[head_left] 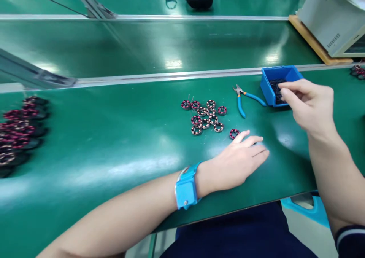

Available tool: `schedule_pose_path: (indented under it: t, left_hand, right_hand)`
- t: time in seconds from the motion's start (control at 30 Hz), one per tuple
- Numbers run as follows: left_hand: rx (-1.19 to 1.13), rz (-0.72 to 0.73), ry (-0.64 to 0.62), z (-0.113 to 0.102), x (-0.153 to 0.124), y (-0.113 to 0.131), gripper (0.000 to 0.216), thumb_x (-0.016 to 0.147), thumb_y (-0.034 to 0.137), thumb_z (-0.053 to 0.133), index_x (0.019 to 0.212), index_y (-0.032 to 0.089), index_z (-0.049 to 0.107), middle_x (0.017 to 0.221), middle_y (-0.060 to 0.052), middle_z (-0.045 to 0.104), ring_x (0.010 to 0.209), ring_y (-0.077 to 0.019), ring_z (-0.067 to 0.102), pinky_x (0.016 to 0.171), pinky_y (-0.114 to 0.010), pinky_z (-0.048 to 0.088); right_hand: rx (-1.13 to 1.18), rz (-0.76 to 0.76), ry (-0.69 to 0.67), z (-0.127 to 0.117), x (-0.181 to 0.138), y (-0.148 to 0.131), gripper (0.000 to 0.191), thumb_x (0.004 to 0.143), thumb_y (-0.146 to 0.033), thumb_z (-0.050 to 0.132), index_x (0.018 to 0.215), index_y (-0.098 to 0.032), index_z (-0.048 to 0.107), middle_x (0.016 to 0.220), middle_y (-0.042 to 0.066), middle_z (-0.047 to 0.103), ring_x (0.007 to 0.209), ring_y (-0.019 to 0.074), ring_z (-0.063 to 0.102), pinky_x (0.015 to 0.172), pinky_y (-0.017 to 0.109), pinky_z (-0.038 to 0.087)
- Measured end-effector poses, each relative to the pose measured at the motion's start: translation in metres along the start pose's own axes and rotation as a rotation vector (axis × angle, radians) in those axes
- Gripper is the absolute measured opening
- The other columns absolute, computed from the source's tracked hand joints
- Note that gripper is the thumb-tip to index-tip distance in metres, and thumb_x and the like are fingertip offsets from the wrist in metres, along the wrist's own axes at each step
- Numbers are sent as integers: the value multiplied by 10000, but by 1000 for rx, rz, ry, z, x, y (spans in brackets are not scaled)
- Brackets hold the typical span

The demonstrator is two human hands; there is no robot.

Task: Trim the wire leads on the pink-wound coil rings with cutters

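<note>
My left hand [238,161], with a blue wrist strap [186,189], lies over the green bench with its fingers stretched out and apart. Its index finger is right beside a small ring-shaped wire-wound coil [234,133]; whether they touch I cannot tell. Thumb and forefinger of my right hand [309,102] are pinched together over the front of a blue bin [268,86]. Thin black pieces [276,90] lie inside that bin. Anything in the pinch is too small to make out. Several more wound coils [204,123], red and copper-coloured, form a loose cluster left of the hands.
Cutting pliers [242,98] with blue and orange handles lie spread between the cluster and the bin. A large group of coils [21,132] sits at the far left. Behind runs a metal rail [159,75], and a grey machine [333,22] stands on a wooden board [309,41] at back right.
</note>
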State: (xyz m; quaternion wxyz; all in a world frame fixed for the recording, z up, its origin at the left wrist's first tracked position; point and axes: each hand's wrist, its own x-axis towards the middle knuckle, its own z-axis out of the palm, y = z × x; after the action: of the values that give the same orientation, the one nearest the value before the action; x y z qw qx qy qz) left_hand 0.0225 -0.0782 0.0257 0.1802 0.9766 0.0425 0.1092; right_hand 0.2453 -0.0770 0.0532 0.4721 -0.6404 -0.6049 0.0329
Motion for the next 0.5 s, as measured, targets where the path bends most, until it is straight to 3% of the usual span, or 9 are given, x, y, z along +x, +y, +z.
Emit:
schedule_pose_path:
  t: [0.1, 0.23, 0.4, 0.5]
  left_hand:
    - [23, -33, 21, 2, 1, 2, 230, 888, 127, 474, 1071, 144, 611, 972, -96, 692, 1054, -269, 559, 923, -445, 423]
    - [-86, -162, 48, 5, -11, 15, 105, 854, 167, 520, 911, 148, 606, 930, -88, 670, 845, -216, 583, 741, -346, 486]
    - [-478, -477, 368, 11, -37, 23, 163, 767, 124, 579, 924, 168, 571, 843, -33, 668, 698, -132, 614, 618, -248, 521]
    - [-593, -578, 510, 10, -41, 17, 244, 753, 134, 609, 994, 157, 579, 811, -25, 671, 654, -111, 628, 561, -210, 531]
  right_hand:
    - [187, 39, 1, 5, -26, -15, 118, 836, -320, 641, 900, -251, 711, 805, 47, 683, 694, 192, 644, 633, 342, 524]
    - [406, 177, -105, 16, -45, -24, 117, 785, -317, 705, 869, -236, 693, 773, 29, 668, 661, 174, 636, 620, 330, 548]
    - [691, 404, -330, 27, -57, -33, 154, 742, -317, 753, 822, -199, 694, 743, 21, 685, 629, 146, 654, 626, 301, 568]
    - [760, 503, -465, 35, -64, -36, 207, 716, -347, 771, 806, -176, 698, 739, 29, 704, 618, 143, 667, 625, 298, 579]
